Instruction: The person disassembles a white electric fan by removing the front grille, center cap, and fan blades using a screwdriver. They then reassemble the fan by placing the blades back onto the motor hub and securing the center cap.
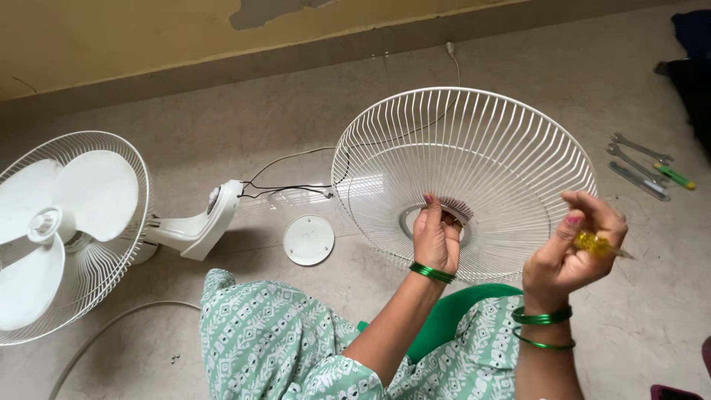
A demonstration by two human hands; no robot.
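A round white wire fan guard (474,141) is held up in front of me, tilted, its hollow side facing me. My left hand (437,237) grips it at the central ring. My right hand (574,244) is raised beside the guard's lower right edge and is closed around a screwdriver with a yellow handle (596,244), its metal tip pointing right. Green bangles sit on both wrists.
A white wall fan (67,230) with blades and rear guard lies on the floor at left, its bracket (200,222) trailing black wires. A round white cap (309,239) lies nearby. Spanners and a green-handled tool (648,167) rest at right. Small screws (175,358) lie at lower left.
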